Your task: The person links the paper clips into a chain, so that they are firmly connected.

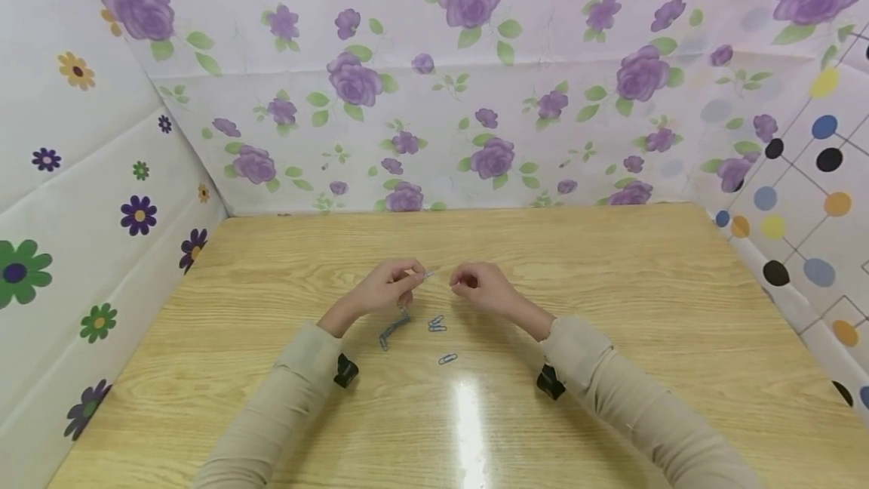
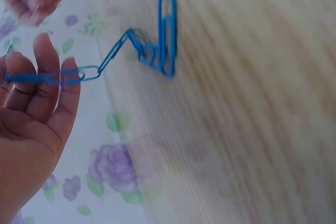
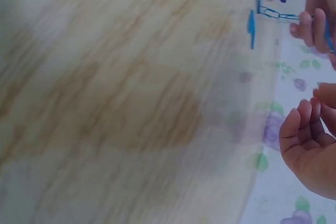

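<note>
My left hand pinches one end of a chain of linked blue paper clips between thumb and forefinger. A single clip end sticks out past the fingertips towards the right hand. In the left wrist view the chain runs across the fingers and sags down to the table. My right hand hovers a short way to the right, fingers loosely bent. Nothing shows between its fingers in the right wrist view, where this hand is partly cut off by the frame edge.
Two loose blue paper clips lie close together on the wooden table, right of the chain. Another paper clip lies nearer the front. Flowered sheeting rises behind the table, with patterned sheets at both sides.
</note>
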Demonstrator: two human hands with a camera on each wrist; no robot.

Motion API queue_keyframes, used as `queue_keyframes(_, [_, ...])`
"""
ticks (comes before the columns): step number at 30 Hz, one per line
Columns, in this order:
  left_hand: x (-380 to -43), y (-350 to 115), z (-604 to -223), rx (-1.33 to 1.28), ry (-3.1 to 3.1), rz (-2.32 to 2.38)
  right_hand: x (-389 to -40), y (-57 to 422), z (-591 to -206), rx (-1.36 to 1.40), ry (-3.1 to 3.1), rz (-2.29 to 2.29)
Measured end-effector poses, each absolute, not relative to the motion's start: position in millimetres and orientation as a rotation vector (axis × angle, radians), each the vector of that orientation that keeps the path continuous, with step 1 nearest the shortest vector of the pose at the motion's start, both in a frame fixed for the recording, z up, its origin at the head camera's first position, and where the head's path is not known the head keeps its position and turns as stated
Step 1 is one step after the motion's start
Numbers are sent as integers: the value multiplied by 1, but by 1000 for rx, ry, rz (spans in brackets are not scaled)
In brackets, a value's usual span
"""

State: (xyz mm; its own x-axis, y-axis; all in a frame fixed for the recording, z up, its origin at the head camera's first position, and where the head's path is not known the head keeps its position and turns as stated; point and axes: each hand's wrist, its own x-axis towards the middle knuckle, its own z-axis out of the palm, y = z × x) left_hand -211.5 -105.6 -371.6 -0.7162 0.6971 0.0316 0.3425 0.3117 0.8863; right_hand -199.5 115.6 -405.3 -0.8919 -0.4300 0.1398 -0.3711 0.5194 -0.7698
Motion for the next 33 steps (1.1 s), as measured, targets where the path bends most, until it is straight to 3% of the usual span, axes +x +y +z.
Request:
queue_keyframes(24, [-236, -112, -382, 888, 2141, 1496, -203, 93, -430, -826, 2674, -940])
queue_keyframes(33, [-249, -111, -409, 969, 2213, 1444, -204, 92, -426, -822, 2619, -895])
